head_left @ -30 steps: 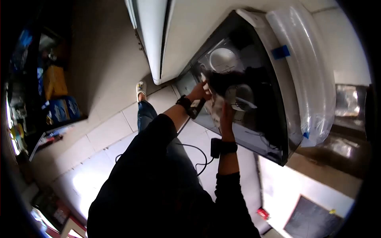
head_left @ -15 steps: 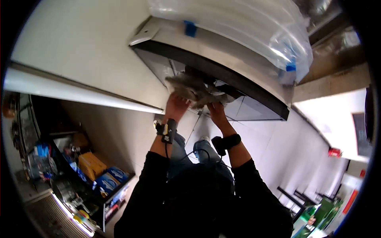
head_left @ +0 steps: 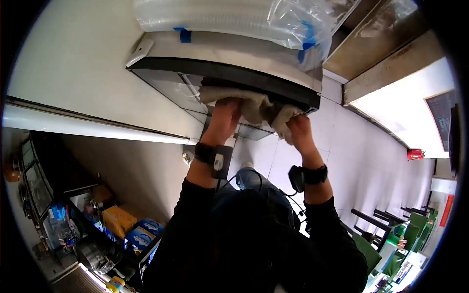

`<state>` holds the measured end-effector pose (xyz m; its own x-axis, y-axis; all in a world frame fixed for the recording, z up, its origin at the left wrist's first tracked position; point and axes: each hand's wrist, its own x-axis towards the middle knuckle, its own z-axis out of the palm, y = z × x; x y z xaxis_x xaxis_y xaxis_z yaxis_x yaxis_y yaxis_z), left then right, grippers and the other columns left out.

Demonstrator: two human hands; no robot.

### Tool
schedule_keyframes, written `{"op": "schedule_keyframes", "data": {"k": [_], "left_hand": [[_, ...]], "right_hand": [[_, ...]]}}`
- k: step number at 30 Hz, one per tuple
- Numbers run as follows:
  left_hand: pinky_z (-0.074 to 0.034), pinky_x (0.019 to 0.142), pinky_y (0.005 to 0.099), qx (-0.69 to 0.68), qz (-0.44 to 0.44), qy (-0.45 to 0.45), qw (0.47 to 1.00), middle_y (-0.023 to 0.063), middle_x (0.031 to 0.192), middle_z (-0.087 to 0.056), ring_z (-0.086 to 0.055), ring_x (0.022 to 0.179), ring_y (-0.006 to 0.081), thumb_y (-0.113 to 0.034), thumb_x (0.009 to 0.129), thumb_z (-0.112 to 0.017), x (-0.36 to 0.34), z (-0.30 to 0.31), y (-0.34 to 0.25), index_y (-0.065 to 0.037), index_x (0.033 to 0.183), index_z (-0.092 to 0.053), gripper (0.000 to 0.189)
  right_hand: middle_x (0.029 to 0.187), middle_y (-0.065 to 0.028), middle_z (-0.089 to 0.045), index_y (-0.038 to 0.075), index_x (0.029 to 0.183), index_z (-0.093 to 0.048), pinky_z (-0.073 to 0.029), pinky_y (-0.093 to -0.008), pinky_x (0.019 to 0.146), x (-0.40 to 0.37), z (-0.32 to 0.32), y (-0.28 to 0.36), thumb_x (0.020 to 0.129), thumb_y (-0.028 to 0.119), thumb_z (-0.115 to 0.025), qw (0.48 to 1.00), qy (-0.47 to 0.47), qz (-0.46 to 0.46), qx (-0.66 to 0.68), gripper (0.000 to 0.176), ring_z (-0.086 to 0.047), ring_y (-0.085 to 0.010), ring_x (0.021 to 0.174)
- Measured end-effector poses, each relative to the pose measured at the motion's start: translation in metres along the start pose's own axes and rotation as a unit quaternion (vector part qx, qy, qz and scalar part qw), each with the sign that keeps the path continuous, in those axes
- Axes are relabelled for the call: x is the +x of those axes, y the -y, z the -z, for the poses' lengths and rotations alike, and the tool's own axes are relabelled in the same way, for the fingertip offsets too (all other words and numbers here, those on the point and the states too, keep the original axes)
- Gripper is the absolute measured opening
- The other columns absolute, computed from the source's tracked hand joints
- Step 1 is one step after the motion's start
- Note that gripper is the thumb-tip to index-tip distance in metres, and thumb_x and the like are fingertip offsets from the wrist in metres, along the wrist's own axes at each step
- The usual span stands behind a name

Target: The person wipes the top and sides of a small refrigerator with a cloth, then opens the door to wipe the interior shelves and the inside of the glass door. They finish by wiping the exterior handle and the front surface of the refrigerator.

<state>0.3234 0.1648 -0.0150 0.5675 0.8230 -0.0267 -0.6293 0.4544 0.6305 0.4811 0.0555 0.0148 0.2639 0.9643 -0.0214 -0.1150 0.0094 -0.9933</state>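
A grey-beige cloth (head_left: 254,105) is bunched along the front of a metal cabinet with a dark edge (head_left: 229,71). My left hand (head_left: 225,117) grips the cloth near its left part, the fingertips tucked into the folds. At the right end of the cloth, close to the cabinet's corner, my right hand (head_left: 299,128) is closed on it. The cloth sags between the two hands. Clear plastic wrap (head_left: 229,17) with blue tape lies over the cabinet's top.
A white wall panel (head_left: 73,58) is at the left, above a white rail (head_left: 97,128). Boxes (head_left: 118,220) and a metal pot (head_left: 92,253) stand lower left. Green chairs (head_left: 366,251) are lower right. A red extinguisher (head_left: 415,154) stands by the right wall.
The hands have moved apart, my right hand going right toward the cabinet's corner, and the cloth is now stretched wider. The camera view has shifted, so the cabinet appears farther left.
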Motion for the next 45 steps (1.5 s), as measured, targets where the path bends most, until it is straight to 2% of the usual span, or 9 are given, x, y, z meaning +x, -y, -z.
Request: {"op": "schedule_keyframes", "data": {"k": [3, 11, 13, 17, 21, 23, 26, 35, 45], "left_hand": [[-0.038, 0.079, 0.0275, 0.548, -0.155, 0.084, 0.818, 0.0049, 0.100, -0.046, -0.044, 0.093, 0.0154, -0.008, 0.077, -0.043, -0.006, 0.021, 0.011, -0.003, 0.099, -0.045, 0.023], [-0.041, 0.068, 0.0288, 0.684, -0.221, 0.131, 0.683, 0.0088, 0.087, -0.052, -0.050, 0.081, 0.0165, 0.003, 0.064, -0.050, -0.007, 0.016, -0.004, -0.001, 0.083, -0.053, 0.019], [-0.039, 0.070, 0.0283, 0.116, -0.032, -0.010, 0.993, 0.0072, 0.086, -0.054, -0.050, 0.079, 0.0172, 0.000, 0.068, -0.050, -0.001, -0.029, -0.021, 0.000, 0.086, -0.052, 0.018], [-0.037, 0.074, 0.0278, 0.204, -0.059, 0.036, 0.977, 0.0063, 0.090, -0.053, -0.049, 0.082, 0.0182, -0.004, 0.071, -0.049, 0.005, -0.040, -0.027, 0.000, 0.090, -0.050, 0.020], [-0.036, 0.075, 0.0331, 0.770, -0.345, 0.139, 0.519, 0.0082, 0.090, -0.052, -0.047, 0.085, 0.0262, -0.002, 0.066, -0.051, 0.007, 0.019, 0.004, -0.005, 0.088, -0.053, 0.022], [-0.037, 0.074, 0.0314, 0.469, -0.148, 0.047, 0.869, 0.0076, 0.087, -0.052, -0.048, 0.083, 0.0227, 0.000, 0.066, -0.051, 0.006, 0.027, 0.032, -0.002, 0.087, -0.052, 0.021], [-0.039, 0.071, 0.0280, 0.293, 0.045, -0.007, 0.955, 0.0064, 0.083, -0.053, -0.049, 0.079, 0.0183, -0.001, 0.069, -0.050, -0.004, 0.007, 0.025, 0.000, 0.084, -0.052, 0.016], [-0.038, 0.062, 0.0246, 0.566, -0.164, 0.068, 0.805, 0.0052, 0.073, -0.054, -0.050, 0.070, 0.0144, -0.013, 0.073, -0.048, 0.004, -0.015, 0.002, 0.000, 0.077, -0.053, 0.014], [-0.039, 0.071, 0.0280, 0.309, -0.037, -0.003, 0.950, 0.0068, 0.089, -0.053, -0.049, 0.081, 0.0189, -0.007, 0.073, -0.045, 0.000, -0.028, 0.005, -0.001, 0.084, -0.053, 0.014]], "right_hand": [[0.083, -0.0089, -0.057, -0.001, 0.090, -0.052, -0.040, -0.0270, 0.070, 0.008, 0.008, -0.042, 0.069, -0.002, -0.043, 0.971, -0.010, 0.084, -0.224, 0.023, -0.052, -0.0174, 0.079], [0.077, -0.0080, -0.057, -0.003, 0.082, -0.053, -0.041, -0.0262, 0.062, 0.003, 0.034, -0.031, 0.070, -0.003, -0.042, 0.940, 0.005, 0.098, -0.326, 0.016, -0.052, -0.0162, 0.072], [0.074, -0.0080, -0.057, -0.003, 0.081, -0.053, -0.041, -0.0251, 0.061, -0.002, 0.025, 0.018, 0.070, -0.004, -0.042, 0.990, 0.017, 0.115, -0.080, 0.015, -0.052, -0.0144, 0.071], [0.074, -0.0094, -0.057, -0.003, 0.081, -0.053, -0.041, -0.0246, 0.059, -0.001, 0.020, 0.032, 0.068, -0.006, -0.044, 0.980, -0.009, 0.170, -0.101, 0.016, -0.052, -0.0143, 0.067], [0.075, -0.0143, -0.057, 0.000, 0.079, -0.056, -0.042, -0.0284, 0.059, 0.003, 0.028, -0.040, 0.065, -0.004, -0.046, 0.969, -0.042, 0.140, -0.201, 0.018, -0.056, -0.0230, 0.069], [0.074, -0.0158, -0.057, -0.001, 0.077, -0.056, -0.043, -0.0299, 0.060, 0.008, 0.027, -0.075, 0.065, -0.002, -0.046, 0.962, -0.063, 0.123, -0.234, 0.015, -0.055, -0.0258, 0.069], [0.071, -0.0192, -0.055, -0.002, 0.072, -0.056, -0.042, -0.0328, 0.059, 0.004, 0.020, -0.066, 0.065, 0.003, -0.047, 0.947, -0.091, 0.083, -0.295, 0.012, -0.054, -0.0309, 0.067], [0.064, -0.0206, -0.052, -0.003, 0.066, -0.055, -0.040, -0.0386, 0.054, 0.005, 0.013, -0.027, 0.065, 0.010, -0.048, 0.945, -0.149, 0.114, -0.269, 0.015, -0.051, -0.0337, 0.063], [0.075, -0.0185, -0.054, -0.001, 0.079, -0.054, -0.043, -0.0318, 0.061, -0.002, 0.003, -0.003, 0.066, 0.005, -0.045, 0.931, -0.118, 0.069, -0.340, 0.017, -0.053, -0.0305, 0.071]]}}
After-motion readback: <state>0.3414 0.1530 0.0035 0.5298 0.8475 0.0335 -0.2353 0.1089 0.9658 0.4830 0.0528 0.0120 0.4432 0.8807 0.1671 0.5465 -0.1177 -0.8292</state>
